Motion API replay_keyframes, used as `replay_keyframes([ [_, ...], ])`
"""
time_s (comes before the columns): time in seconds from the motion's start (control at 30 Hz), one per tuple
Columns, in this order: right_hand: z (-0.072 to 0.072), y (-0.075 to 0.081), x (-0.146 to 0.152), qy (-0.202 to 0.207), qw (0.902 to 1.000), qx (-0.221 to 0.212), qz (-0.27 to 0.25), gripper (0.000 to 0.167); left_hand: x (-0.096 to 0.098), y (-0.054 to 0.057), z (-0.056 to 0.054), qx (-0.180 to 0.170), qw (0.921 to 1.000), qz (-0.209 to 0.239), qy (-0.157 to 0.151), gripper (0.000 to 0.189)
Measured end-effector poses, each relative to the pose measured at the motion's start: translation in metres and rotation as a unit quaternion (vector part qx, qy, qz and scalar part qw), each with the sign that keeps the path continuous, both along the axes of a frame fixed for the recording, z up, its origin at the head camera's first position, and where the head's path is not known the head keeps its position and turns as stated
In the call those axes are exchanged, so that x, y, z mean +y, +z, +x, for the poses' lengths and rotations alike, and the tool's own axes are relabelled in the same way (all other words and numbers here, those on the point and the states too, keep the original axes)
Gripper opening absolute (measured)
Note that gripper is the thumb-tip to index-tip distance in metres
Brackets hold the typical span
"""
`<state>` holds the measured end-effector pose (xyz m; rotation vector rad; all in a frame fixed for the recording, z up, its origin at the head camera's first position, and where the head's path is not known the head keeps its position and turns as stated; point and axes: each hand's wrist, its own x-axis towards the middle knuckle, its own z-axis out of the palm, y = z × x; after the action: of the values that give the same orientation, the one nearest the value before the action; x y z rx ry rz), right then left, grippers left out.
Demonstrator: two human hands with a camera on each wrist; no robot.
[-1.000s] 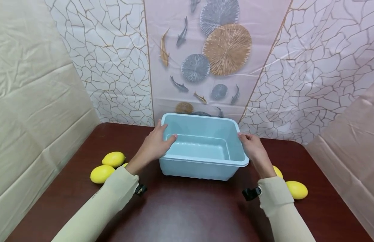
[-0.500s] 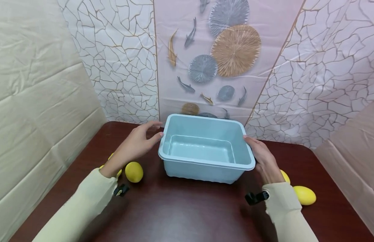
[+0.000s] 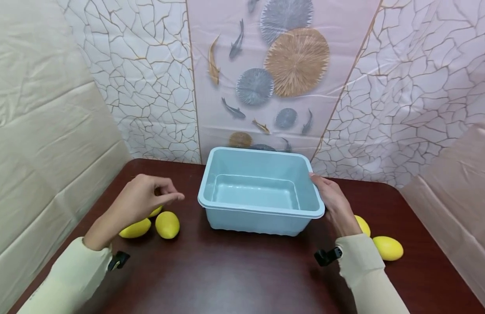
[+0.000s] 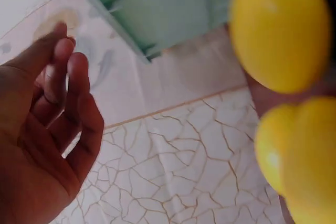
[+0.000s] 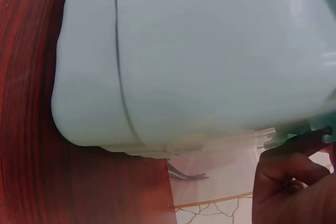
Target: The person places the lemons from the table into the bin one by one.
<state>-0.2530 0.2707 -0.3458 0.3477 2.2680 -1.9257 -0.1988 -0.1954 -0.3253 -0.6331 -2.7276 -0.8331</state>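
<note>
We see a pale blue tub [image 3: 262, 209] standing on the dark red-brown surface [image 3: 242, 274], its opening facing up. The right hand [image 3: 336, 203] holds the tub at the right end of its rim: in the head view we see the thumb laid over the rim, while the fingers are mostly hidden beneath and behind the edge. The left hand [image 3: 138, 200] is held apart from the tub, above the lemons on the left, and holds nothing. Its fingers [image 4: 79, 72] are loosely curled, with a narrow gap between fingertips and thumb; whether they touch, we cannot tell.

Near the left hand lie three yellow lemons: a front-right lemon [image 3: 167, 225], a left lemon [image 3: 135, 228] partly under the hand, and a back lemon [image 3: 156, 211] mostly hidden by it. Beside the right wrist we count two more, an inner lemon [image 3: 362, 225] partly covered by the wrist, and an outer lemon [image 3: 388, 248]. Behind the surface we see a patterned cloth [image 3: 156, 87] with fish and round leaves printed on its middle panel.
</note>
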Motion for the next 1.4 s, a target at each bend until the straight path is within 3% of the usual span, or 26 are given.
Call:
replay_keyframes([
  [0.1, 0.0, 0.0, 0.0, 0.001, 1.0, 0.001, 0.004, 0.071, -0.004, -0.008, 0.004, 0.007, 0.9984, -0.047, -0.031, 0.024],
  [0.33, 0.001, 0.0, 0.0, -0.002, 1.0, 0.004, 0.0, 0.069, -0.012, -0.017, 0.005, -0.014, 0.9863, -0.124, -0.108, 0.008],
  [0.6, 0.002, 0.0, 0.001, -0.005, 1.0, -0.004, 0.004, 0.068, -0.017, -0.031, 0.003, 0.002, 0.9667, -0.178, -0.184, 0.033],
  [0.87, 0.002, -0.001, 0.003, 0.008, 0.9999, 0.005, 0.008, 0.069, -0.019, -0.042, -0.002, 0.006, 0.9562, -0.231, -0.179, 0.061],
  [1.07, 0.001, -0.002, 0.002, 0.005, 1.0, 0.001, 0.001, 0.07, -0.018, -0.047, -0.008, -0.007, 0.9525, -0.24, -0.187, 0.057],
  [1.4, 0.001, -0.002, 0.004, 0.003, 1.0, -0.001, 0.002, 0.068, -0.016, -0.048, -0.014, -0.037, 0.953, -0.254, -0.16, 0.061],
])
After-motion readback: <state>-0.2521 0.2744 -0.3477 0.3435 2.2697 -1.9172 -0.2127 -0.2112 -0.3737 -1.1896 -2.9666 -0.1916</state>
